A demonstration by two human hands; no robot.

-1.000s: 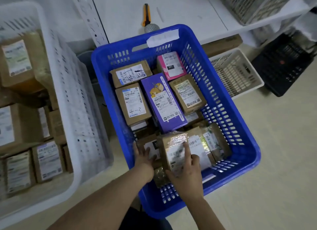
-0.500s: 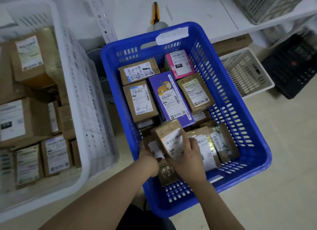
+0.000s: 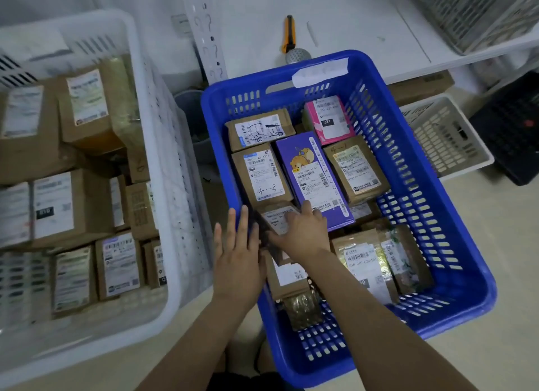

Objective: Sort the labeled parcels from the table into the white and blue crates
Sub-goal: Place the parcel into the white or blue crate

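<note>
Here the right hand curls its fingers over a small brown cardboard parcel — label up, lying aslant by the blue plastic crate's left wall. The left hand is flat at that rim, with the white desk beyond.

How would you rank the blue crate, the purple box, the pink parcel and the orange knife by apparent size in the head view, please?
1. blue crate
2. purple box
3. pink parcel
4. orange knife, though it lies farther away

Glossy blue plastic crate, matt white plastic crate, brown cardboard parcels, paper labels
</note>
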